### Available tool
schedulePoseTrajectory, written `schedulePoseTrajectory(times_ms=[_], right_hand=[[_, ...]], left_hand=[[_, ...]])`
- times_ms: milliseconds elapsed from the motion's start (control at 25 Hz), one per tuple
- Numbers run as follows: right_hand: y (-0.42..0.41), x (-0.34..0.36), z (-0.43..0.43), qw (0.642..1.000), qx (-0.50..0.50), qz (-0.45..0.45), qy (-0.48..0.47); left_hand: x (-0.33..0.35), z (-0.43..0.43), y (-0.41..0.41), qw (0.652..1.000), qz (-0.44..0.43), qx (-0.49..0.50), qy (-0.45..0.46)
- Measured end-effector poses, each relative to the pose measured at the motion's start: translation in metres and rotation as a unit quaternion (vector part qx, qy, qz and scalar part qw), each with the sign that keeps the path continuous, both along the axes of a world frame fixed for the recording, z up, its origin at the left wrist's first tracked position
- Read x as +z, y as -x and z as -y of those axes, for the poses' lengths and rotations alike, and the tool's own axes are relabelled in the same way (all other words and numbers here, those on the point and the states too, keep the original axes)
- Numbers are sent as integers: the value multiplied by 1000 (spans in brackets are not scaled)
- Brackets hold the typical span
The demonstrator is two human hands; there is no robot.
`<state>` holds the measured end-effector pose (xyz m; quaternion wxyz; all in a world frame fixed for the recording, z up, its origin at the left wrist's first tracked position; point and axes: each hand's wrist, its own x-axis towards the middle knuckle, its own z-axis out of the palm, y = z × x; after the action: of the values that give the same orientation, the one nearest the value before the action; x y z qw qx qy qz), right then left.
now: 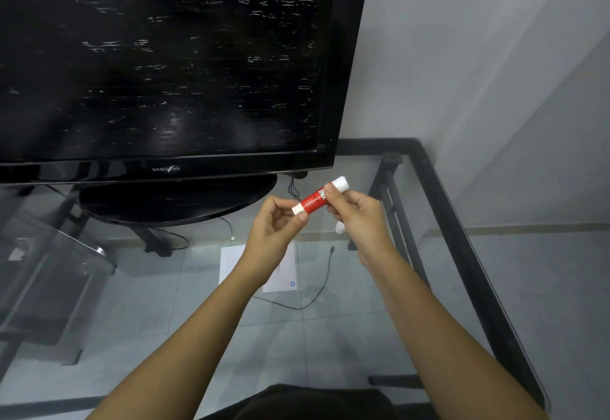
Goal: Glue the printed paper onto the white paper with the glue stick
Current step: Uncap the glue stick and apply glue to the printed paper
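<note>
Both hands grasp the glue stick (316, 199) above the papers (231, 263). Left hand (277, 221) pinches its lower end, right hand (355, 208) its upper part. It slopes up toward the right.

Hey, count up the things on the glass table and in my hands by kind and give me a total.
Glue stick, held in both hands: 1
Cap, white, tucked in the right hand: 1
Paper sheets: 2, overlapping, partly hidden by the left hand
TV: 1
Total: 5
</note>
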<state>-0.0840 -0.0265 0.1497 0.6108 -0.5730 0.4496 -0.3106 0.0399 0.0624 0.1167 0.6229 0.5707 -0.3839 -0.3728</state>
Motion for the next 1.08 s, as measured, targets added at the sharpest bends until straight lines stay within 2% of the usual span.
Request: schedulePoseTrajectory(times_ms=[40,80,120,160,200,280,320,360,400,440,480,600,680,760,800,840,880,920,960,1000,1040,1080], right_hand=[[-1,1,0,1000,1,-2,0],[-1,1,-1,1000,4,-4,0],[-2,0,-1,1000,7,-7,0],[-3,0,-2,1000,11,-7,-1],[-4,1,-3,1000,13,-4,-2],[-4,2,-3,1000,10,11,5],[-3,3,-2,1000,5,16,11],[-3,4,-2,1000,2,17,19],[-3,4,-1,1000,2,17,25],[-3,4,-1,999,5,14,29],[-4,4,-2,999,6,11,31],[-5,4,-1,999,7,6,35],[-4,4,0,999,6,3,31],[-3,3,1,1000,8,2,27],[-3,2,1,1000,9,-1,25],[-3,1,1,1000,11,-4,24],[-4,0,2,1000,12,-6,25],[-5,0,2,1000,13,-6,25],[-6,-1,2,1000,15,-5,25],[-6,-1,2,1000,18,-1,25],[-6,-1,2,999,22,5,25],[-6,0,3,999,24,9,28]], left_hand=[[-4,-2,-3,986,157,31,39],[-8,-2,-7,935,338,73,76],[-12,-1,-11,863,483,93,116],[-12,-1,-15,812,556,109,139],[-11,-3,-16,826,538,116,118],[-8,-4,-13,918,383,92,55],[-5,-4,-12,960,273,59,24],[0,-3,-11,994,109,20,-11],[2,-2,-11,998,-51,-12,-37],[1,0,-14,988,-144,-28,-43],[1,1,-17,986,-159,-37,-37],[3,-2,-19,994,-103,-26,-12],[2,-3,-21,1000,-25,8,4],[4,-3,-23,996,77,40,17],[4,-3,-24,982,175,57,34],[2,-3,-24,946,307,79,64],[-1,-1,-25,887,438,97,109],[-3,0,-25,821,538,106,156],[-5,0,-26,767,603,112,190],[-6,0,-25,738,631,121,204],[-8,1,-25,740,629,131,199],[-8,0,-24,772,596,138,172]])
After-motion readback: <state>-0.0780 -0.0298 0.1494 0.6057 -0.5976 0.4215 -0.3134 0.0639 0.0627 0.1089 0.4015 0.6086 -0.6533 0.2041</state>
